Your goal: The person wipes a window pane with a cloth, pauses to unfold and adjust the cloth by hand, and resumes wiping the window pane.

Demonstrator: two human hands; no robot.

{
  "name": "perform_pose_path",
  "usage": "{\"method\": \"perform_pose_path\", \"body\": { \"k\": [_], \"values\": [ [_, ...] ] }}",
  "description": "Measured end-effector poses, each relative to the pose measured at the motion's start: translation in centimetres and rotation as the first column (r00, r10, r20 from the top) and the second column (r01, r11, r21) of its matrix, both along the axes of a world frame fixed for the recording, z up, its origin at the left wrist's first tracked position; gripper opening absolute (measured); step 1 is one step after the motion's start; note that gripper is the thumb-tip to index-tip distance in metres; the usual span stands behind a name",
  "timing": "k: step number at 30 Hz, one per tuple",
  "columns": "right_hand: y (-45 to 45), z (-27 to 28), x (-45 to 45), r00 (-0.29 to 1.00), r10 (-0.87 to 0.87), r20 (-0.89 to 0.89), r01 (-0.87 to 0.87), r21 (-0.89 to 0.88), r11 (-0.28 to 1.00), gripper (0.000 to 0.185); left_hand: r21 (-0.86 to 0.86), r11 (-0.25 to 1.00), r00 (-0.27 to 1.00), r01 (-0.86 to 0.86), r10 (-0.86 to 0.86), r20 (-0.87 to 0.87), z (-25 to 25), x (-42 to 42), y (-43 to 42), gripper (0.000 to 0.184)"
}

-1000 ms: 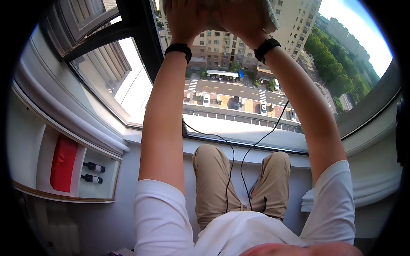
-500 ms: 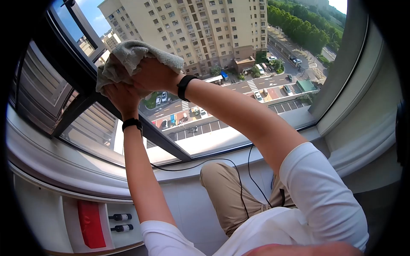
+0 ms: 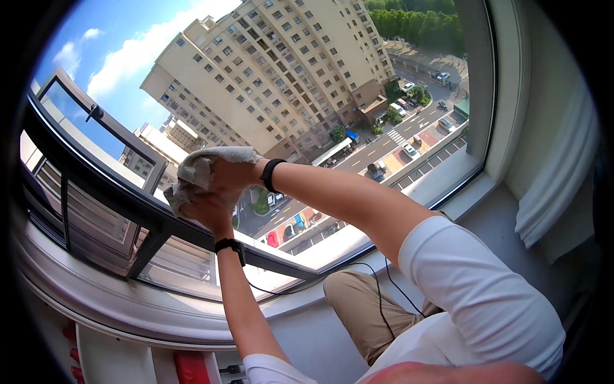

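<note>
A bunched grey-green cloth (image 3: 197, 168) lies against the large window pane, beside the dark window frame (image 3: 167, 225). Both of my hands are on it, close together. My right hand (image 3: 231, 175) is the upper one, its fingers curled into the folds. Just below, my left hand (image 3: 208, 210) grips the cloth's lower part. The cloth hides some of the fingertips. Each wrist wears a black band.
An open window sash (image 3: 96, 112) with a handle stands at the upper left. Below the sill, a shelf (image 3: 115, 355) holds a red box (image 3: 192, 368) and dark bottles. A black cable (image 3: 378, 288) crosses my legs. A white curtain (image 3: 559, 185) hangs at the right.
The view has turned left. Both hands and the cloth have gone from the top middle of the pane to its left side by the frame, and sit a little lower in view than half a second ago.
</note>
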State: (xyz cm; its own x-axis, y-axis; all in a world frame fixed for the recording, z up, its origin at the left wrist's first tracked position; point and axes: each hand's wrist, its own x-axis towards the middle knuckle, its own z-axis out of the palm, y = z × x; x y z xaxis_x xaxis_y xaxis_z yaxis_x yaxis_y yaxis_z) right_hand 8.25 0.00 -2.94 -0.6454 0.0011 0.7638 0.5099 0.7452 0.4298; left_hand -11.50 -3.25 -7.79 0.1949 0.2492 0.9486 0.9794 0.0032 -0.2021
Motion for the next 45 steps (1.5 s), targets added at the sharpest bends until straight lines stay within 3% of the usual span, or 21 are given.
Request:
{"method": "perform_pose_path", "body": {
  "k": [2,5,6,7,8,9,10,11,12,14,18,24,27,28,31,35,37,39,41,45],
  "values": [
    [0.3,1.5,3.4,1.0,-0.019,0.0,0.019,-0.047,0.999,0.032,0.089,0.992,0.995,0.093,-0.095,0.019,1.2,3.8,0.6,0.045],
    [0.2,4.1,9.8,0.995,-0.06,-0.085,0.055,-0.058,0.997,0.034,0.044,0.925,0.925,0.377,-0.379,0.026,4.8,7.9,3.8,0.047],
    [0.1,5.2,12.1,0.99,-0.13,-0.053,0.125,-0.084,0.989,0.032,0.093,0.973,0.973,0.21,-0.198,-0.122,6.0,9.7,3.9,0.05],
    [0.4,6.3,14.5,0.986,-0.16,-0.048,0.158,-0.045,0.986,0.027,0.132,0.971,0.972,0.201,-0.182,-0.147,7.4,12.0,4.0,0.051],
    [0.9,6.7,16.6,0.96,-0.178,-0.217,0.203,0.101,0.974,0.029,0.172,0.967,0.974,0.186,-0.158,-0.164,8.7,14.3,4.3,0.052],
    [0.5,7.6,19.2,0.952,-0.193,-0.239,0.217,0.08,0.973,0.041,0.213,0.963,0.976,0.165,-0.128,-0.176,10.0,16.5,4.4,0.053],
    [0.2,8.4,21.7,0.937,-0.116,-0.328,0.192,0.212,0.958,0.047,0.219,0.964,0.977,0.15,-0.11,-0.183,11.5,19.6,3.2,0.052],
    [0.9,8.7,23.9,0.926,-0.207,-0.315,0.268,0.167,0.949,0.051,0.224,0.965,0.977,0.135,-0.092,-0.191,12.8,22.6,2.4,0.05],
    [-1.0,9.4,26.2,0.885,-0.254,-0.39,0.351,0.201,0.914,0.05,0.253,0.946,0.958,0.204,-0.139,-0.252,13.7,24.6,3.1,0.046],
    [-0.8,8.9,30.0,0.871,-0.265,-0.414,0.327,0.086,0.941,0.058,0.209,0.956,0.955,0.206,-0.15,-0.256,14.6,28.9,2.8,0.063],
    [0.2,6.7,34.1,0.821,-0.24,-0.518,0.332,0.091,0.939,0.057,0.132,0.96,0.95,0.246,-0.211,-0.232,14.4,33.8,1.9,0.083],
    [-2.2,5.5,34.0,0.794,-0.34,-0.503,0.359,-0.063,0.931,0.054,0.164,0.919,0.907,0.359,-0.303,-0.292,14.0,33.7,2.3,0.083],
    [-1.3,5.6,34.1,0.797,-0.207,-0.567,0.357,0.167,0.919,0.054,0.069,0.939,0.927,0.337,-0.319,-0.198,13.8,34.1,2.2,0.083],
    [-1.7,5.4,34.2,0.796,-0.226,-0.562,0.379,0.17,0.91,0.055,0.164,0.916,0.915,0.365,-0.321,-0.243,13.8,34.1,2.2,0.08],
    [-1.3,5.7,34.3,0.786,-0.205,-0.584,0.411,0.245,0.878,0.06,0.189,0.893,0.899,0.409,-0.359,-0.249,13.5,34.2,2.3,0.078],
    [-2.2,4.0,33.8,0.704,-0.493,-0.512,0.571,-0.007,0.821,0.047,0.213,0.853,0.869,0.477,-0.422,-0.258,12.5,34.0,2.4,0.065],
    [-3.5,3.8,32.8,0.64,-0.68,-0.358,0.532,-0.431,0.728,0.038,0.15,0.882,0.883,0.447,-0.407,-0.235,12.4,34.0,1.8,0.065],
    [1.0,0.8,34.5,0.632,-0.672,-0.386,0.717,-0.037,0.696,0.039,0.148,0.886,0.877,0.44,-0.388,-0.283,11.8,33.5,2.8,0.078],
    [-0.5,1.0,34.3,0.714,-0.507,-0.482,0.601,0.05,0.798,0.035,0.199,0.876,0.877,0.439,-0.37,-0.308,10.9,33.9,2.9,0.08],
    [-0.9,-0.3,33.9,0.722,-0.415,-0.554,0.528,0.055,0.847,0.043,0.149,0.911,0.886,0.385,-0.319,-0.336,9.8,33.5,2.9,0.08]
  ]
}}
